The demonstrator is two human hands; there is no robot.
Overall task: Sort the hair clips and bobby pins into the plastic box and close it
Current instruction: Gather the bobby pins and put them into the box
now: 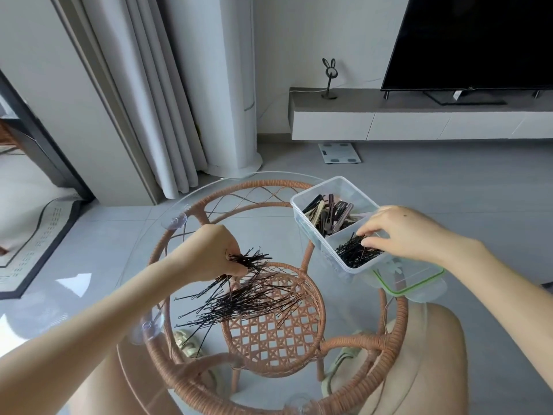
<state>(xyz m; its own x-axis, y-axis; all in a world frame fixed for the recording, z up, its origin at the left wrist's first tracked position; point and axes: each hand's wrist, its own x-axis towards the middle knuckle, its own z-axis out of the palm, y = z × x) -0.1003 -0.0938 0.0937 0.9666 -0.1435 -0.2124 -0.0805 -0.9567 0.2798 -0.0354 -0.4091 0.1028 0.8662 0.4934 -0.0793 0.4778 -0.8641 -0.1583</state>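
Clips [327, 215] already fill the box's [300, 211] far compartment. My right hand [402, 232] fingers pinch pins into the near one; my left hand [214, 253] grips a bunch above the tabletop [167, 211] pile [248, 301]. Lid [408, 280] still off.

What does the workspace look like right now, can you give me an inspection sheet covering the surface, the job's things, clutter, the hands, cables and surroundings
Surface: round glass table top on a rattan frame.
Job's things: plastic box has two compartments, hair clips in the far one, bobby pins in the near one. A loose pile of bobby pins lies on the glass. The green-edged lid sits under the box's near end, box not closed.
Clutter: nothing seen.
Hands: left hand pinches a bunch of pins above the pile; right hand is at the near compartment, fingers on pins.
Cables: a thin white cable on the TV shelf.
Surroundings: TV, curtains, floor scale.
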